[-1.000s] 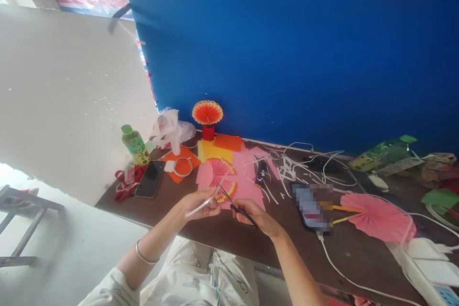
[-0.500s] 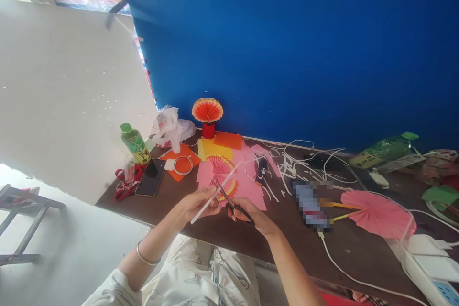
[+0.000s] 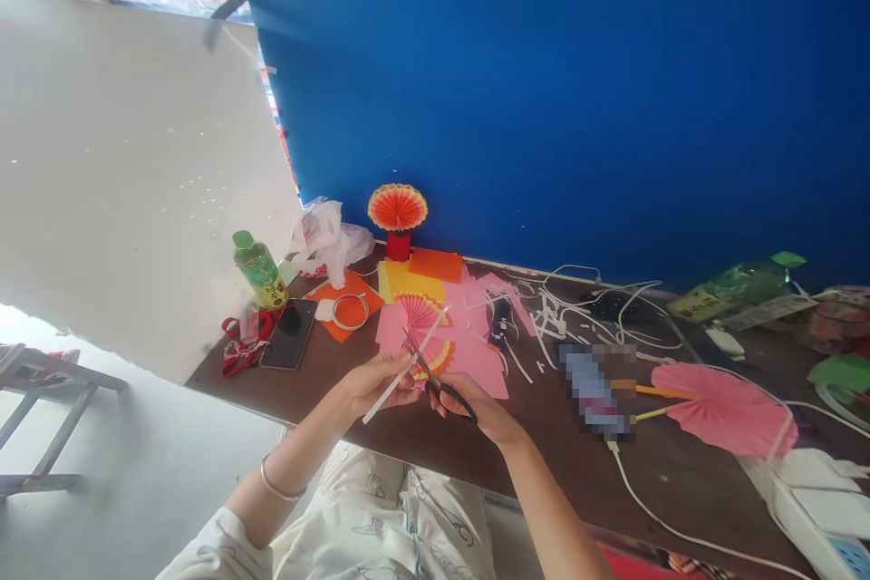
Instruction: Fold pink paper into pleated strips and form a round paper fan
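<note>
My left hand pinches a narrow white strip that slants up and away to the right. Scissors with black handles are in my right hand, their blades apart and crossing the strip just above my left fingers. Beneath the strip and blades lies a pleated pink paper fan with a yellow-orange edge, partly hidden by them. It rests on pink paper sheets.
A green-capped bottle, a dark phone and an orange sheet lie left. A finished rosette stands behind. White scraps, cables, a pink fan and a power strip occupy the right.
The scissor blades have spread apart a little around the strip. Both hands stay nearly in place, and the whole view has shifted slightly.
</note>
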A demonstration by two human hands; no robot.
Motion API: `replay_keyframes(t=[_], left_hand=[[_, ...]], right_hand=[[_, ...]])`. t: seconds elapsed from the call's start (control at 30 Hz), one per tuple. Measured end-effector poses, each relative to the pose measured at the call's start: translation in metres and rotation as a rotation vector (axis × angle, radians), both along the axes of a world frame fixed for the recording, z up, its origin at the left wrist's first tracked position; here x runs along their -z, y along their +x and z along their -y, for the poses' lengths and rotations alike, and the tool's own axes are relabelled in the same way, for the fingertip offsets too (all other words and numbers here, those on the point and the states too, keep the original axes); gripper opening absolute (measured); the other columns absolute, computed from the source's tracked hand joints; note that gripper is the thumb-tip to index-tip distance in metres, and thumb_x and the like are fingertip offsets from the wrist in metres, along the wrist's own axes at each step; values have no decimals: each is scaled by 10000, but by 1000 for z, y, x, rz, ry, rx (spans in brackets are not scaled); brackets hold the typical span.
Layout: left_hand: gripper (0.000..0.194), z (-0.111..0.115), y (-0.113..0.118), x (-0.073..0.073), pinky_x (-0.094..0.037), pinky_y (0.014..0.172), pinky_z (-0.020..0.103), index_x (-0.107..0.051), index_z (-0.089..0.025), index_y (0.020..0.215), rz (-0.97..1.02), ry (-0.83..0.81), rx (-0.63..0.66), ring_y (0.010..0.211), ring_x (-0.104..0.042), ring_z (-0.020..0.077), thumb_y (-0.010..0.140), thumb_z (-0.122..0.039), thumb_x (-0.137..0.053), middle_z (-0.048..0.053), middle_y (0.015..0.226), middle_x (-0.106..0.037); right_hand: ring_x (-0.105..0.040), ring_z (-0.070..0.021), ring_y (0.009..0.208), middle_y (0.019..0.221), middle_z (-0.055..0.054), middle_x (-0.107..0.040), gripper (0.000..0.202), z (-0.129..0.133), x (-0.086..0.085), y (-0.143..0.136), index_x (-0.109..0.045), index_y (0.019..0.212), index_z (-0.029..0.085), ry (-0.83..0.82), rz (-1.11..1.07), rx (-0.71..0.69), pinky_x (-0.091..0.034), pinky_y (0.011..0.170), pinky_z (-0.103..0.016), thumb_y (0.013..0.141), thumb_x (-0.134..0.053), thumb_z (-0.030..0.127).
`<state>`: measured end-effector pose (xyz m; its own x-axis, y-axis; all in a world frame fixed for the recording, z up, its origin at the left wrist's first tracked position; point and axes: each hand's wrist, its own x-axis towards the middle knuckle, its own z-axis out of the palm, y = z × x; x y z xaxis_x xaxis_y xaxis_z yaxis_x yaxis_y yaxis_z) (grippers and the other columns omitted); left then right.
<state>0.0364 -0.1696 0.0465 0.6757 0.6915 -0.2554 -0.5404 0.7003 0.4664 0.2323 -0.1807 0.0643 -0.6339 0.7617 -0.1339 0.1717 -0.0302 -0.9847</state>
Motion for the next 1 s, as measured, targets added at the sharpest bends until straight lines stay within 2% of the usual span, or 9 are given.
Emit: replay_keyframes(t=[0.17, 0.37, 0.43, 0.5, 0.6, 0.73, 1.0], left_hand=[[185, 0, -2, 0, -464, 687, 230, -614, -106, 772, -9, 4, -16, 537, -473, 39, 708, -245, -719, -11, 598, -511], [178, -2, -2, 4, -456, 826, 285, -619, -106, 827, 40, 47, -50, 556, -470, 36, 714, -206, -715, -18, 618, -506], [213, -2, -1, 6, -456, 816, 281, -618, -109, 871, 55, 67, -55, 560, -469, 31, 707, -195, -721, 6, 701, -559], [265, -3, -1, 7, -456, 815, 294, -611, -117, 930, 54, 84, -64, 568, -472, 26, 704, -195, -724, 54, 874, -610], [343, -4, 0, 10, -446, 837, 327, -590, -147, 1026, 49, 93, -87, 552, -459, 10, 711, -194, -718, 87, 1062, -600], [425, -6, 0, 15, -443, 835, 331, -572, -172, 1078, 48, 95, -119, 511, -431, -5, 686, -192, -737, 63, 1053, -611], [398, -9, -2, 15, -450, 846, 320, -608, -152, 1027, 64, 122, -125, 516, -450, 7, 656, -171, -753, 91, 1078, -624]], right_hand=[[-447, -116, 586, 658, 0, -486, 492, 2, -2, -3, -544, 698, 157, -47, -19, 5, -372, 595, -258, 719, -517, 648], [-432, -109, 572, 644, 9, -470, 499, 3, -4, -4, -520, 666, 160, -53, -21, 10, -351, 586, -254, 707, -519, 657], [-430, -108, 564, 635, 11, -468, 499, 3, -4, -5, -518, 665, 160, -43, -17, 13, -353, 587, -256, 713, -512, 656], [-429, -107, 555, 626, 11, -472, 499, 3, -3, -5, -518, 668, 160, -37, -6, 15, -355, 587, -257, 719, -507, 656], [-428, -105, 549, 624, 9, -477, 504, 3, -1, -5, -516, 669, 160, -46, 10, 13, -355, 584, -255, 730, -494, 659], [-434, -105, 563, 627, 10, -468, 505, 3, 2, -5, -515, 653, 159, -69, 19, 21, -363, 602, -252, 732, -496, 658], [-449, -108, 551, 586, 21, -449, 501, 0, 8, -4, -514, 625, 156, -78, 10, -4, -369, 579, -246, 718, -525, 648]])
